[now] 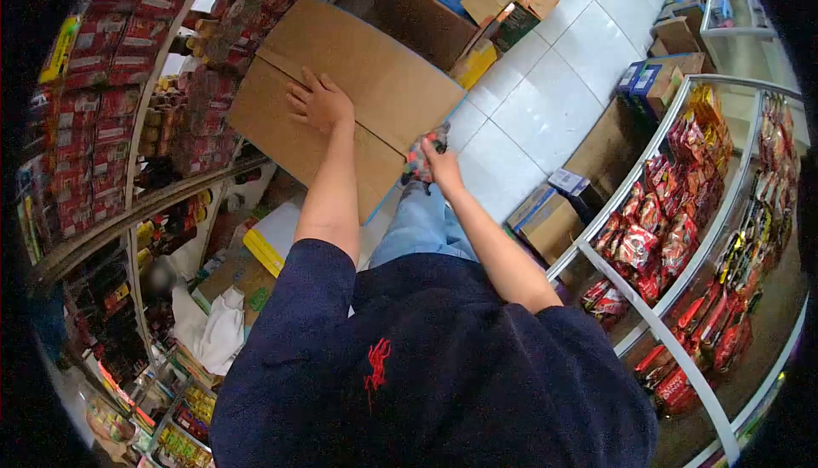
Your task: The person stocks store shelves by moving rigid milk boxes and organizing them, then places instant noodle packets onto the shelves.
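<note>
A large closed cardboard box (383,59) lies before me, with a seam running across its top between two flaps. Spread flat on that top, beside the seam, is my left hand (322,103), fingers apart and holding nothing. My right hand (442,167) is closed around a small red, grey and black patterned thing (417,161) at the near right edge of the box, by the end of the seam. I cannot tell what kind of thing it is, as the fingers cover part of it.
Shelves of red packets (94,119) rise on the left. White floor tiles (545,85) stretch to the right of the box. A glass case with red snack bags (660,221) stands at right, small cartons (545,217) beside it. More open boxes (417,12) stand beyond.
</note>
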Demonstrator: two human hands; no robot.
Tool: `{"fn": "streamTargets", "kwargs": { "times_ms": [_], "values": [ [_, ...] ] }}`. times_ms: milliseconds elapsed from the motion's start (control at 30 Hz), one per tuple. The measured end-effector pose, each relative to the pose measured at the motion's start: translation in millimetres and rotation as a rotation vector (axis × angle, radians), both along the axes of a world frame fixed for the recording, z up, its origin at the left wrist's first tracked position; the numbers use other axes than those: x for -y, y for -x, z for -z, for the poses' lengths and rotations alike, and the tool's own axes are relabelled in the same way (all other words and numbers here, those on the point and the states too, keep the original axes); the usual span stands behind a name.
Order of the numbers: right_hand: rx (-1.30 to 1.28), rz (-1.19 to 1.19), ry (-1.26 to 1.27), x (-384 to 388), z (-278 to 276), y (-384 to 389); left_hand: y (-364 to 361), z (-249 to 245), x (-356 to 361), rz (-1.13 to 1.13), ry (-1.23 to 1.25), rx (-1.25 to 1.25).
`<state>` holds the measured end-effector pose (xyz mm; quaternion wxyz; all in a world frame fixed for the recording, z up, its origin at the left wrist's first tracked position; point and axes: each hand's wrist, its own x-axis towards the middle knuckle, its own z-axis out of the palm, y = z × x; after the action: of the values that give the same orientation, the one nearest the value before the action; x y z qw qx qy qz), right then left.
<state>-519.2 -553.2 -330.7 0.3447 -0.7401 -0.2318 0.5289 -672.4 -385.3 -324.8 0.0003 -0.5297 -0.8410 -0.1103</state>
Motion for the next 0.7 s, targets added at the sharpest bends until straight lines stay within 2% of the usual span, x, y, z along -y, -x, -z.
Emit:
{"fn": "streamTargets", "kwargs": {
  "times_ms": [100, 133, 200, 300, 333, 400, 433, 467, 500, 533, 567, 600, 633, 667, 700],
  "values": [
    [-0.117, 0.046, -0.015, 3, 4, 7, 0, 1, -1, -0.004, 0.004, -0.050],
    [-0.085, 0.092, -0.103, -2, 2, 4, 0, 0, -2, 0.005, 0.003, -0.057],
    [-0.071, 0.168, -0.079, -20, 22, -15, -1, -3, 0, -0.005, 0.046, -0.006],
    [-0.097, 0.334, -0.066, -58, 8, -48, 0, 2, 0, 0.016, -0.002, -0.035],
    [-0.045, 0.354, -0.143, -66, 20, -50, 2, -6, 3, 0.009, -0.008, -0.033],
    [-0.061, 0.263, -0.105, -56, 17, -42, -4, -29, 3, 0.070, 0.277, -0.020],
    [-0.119, 0.303, -0.047, -50, 10, -27, 14, 14, -2, 0.110, 0.242, -0.113],
    [-0.157, 0.253, 0.016, -42, -1, -20, 18, 48, -5, 0.092, -0.172, -0.130],
    [-0.124, 0.274, -0.117, -35, -21, -2, 33, 82, -12, 0.263, -0.055, -0.226],
    [-0.150, 0.285, -0.190, -20, -16, 13, 12, 23, -7, 0.170, 0.187, -0.105],
    [-0.110, 0.190, -0.097, -11, -13, 19, 4, 4, 0, 0.127, 0.234, -0.246],
    [-0.071, 0.095, 0.006, -3, -6, 24, 1, 2, 1, 0.051, 0.206, -0.166],
    [-0.073, 0.137, -0.077, 0, 14, 28, 0, 1, 0, -0.022, 0.187, -0.092],
    [0.033, -0.072, 0.041, -3, 6, 16, -7, -16, -1, -0.036, 0.251, -0.075],
    [0.045, -0.073, 0.009, -8, 6, 8, -13, -33, 0, -0.048, 0.321, -0.066]
  ]
}}
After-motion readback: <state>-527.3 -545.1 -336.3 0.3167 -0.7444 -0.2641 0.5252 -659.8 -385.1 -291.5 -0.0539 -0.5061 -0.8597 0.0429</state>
